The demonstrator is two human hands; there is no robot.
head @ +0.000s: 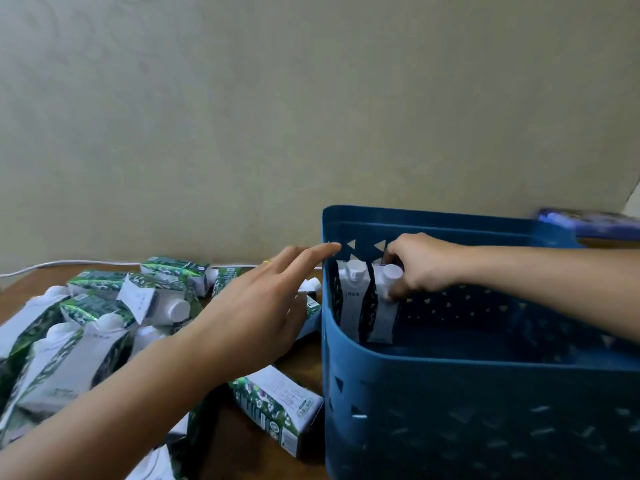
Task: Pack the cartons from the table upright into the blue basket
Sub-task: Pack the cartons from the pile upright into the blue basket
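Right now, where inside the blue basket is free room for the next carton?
The blue basket floor is bare right of the two upright cartons, which the right hand grips. On the table, the carton pile is crowded.

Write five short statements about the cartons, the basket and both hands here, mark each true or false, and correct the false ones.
1. Two cartons stand upright in the blue basket. True.
2. The right hand grips the second carton near its cap. True.
3. The left hand holds a carton. False: its fingers are straight, holding nothing, above the pile of cartons.
4. The upright cartons stand at the basket's right end. False: the first carton and its neighbour stand at the left end.
5. The cartons on the table stand upright. False: they lie on their sides.
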